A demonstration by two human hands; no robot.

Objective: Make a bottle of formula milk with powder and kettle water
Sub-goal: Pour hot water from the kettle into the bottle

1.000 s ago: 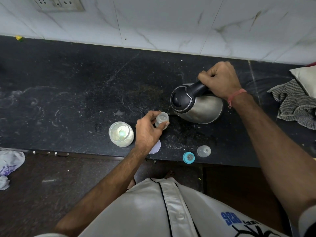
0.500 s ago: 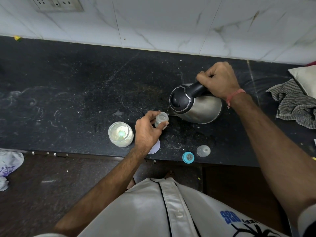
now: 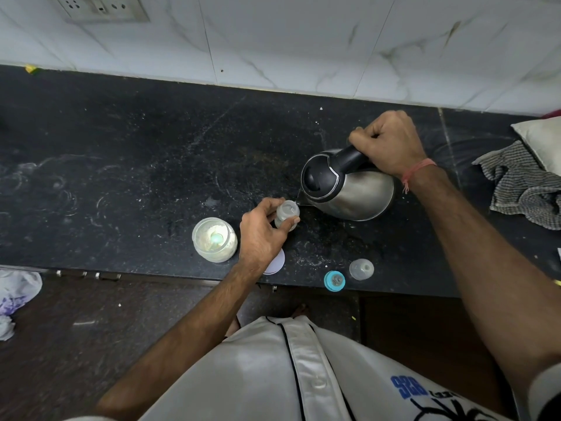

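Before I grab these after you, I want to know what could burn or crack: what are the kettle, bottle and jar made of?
Kettle: seemingly brushed steel, a dull grey sheen; lid and handle look like black plastic. Bottle: translucent, probably plastic, though glass can't be excluded. Jar: clear with bright glints, glass or hard plastic; white powder inside.

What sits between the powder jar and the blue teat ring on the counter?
In the head view, the left hand gripping the bottle and a white round lid, partly under the wrist, lie between the powder jar and the blue teat ring.
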